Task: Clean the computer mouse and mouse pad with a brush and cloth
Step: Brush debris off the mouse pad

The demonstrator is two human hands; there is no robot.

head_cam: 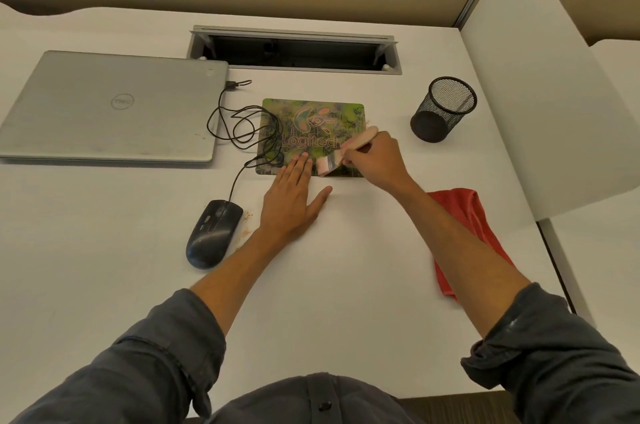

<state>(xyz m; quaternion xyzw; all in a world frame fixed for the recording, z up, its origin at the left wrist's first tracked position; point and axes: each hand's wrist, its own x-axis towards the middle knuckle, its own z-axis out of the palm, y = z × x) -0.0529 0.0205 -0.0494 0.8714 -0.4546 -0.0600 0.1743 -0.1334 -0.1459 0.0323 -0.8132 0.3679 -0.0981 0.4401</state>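
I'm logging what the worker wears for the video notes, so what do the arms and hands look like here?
Both arms wear dark grey long sleeves, pushed up in bunched folds near the elbows, so the forearms are bare. The left hand and right hand are bare too: no gloves, and no rings, watch or bracelet that I can see. The same dark grey fabric with a dark button shows at the chest.

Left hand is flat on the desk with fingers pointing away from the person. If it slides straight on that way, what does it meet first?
The left hand already has its fingertips on the near edge of the mouse pad; going on, it would ride further onto the pad, passing close beside the brush bristles.
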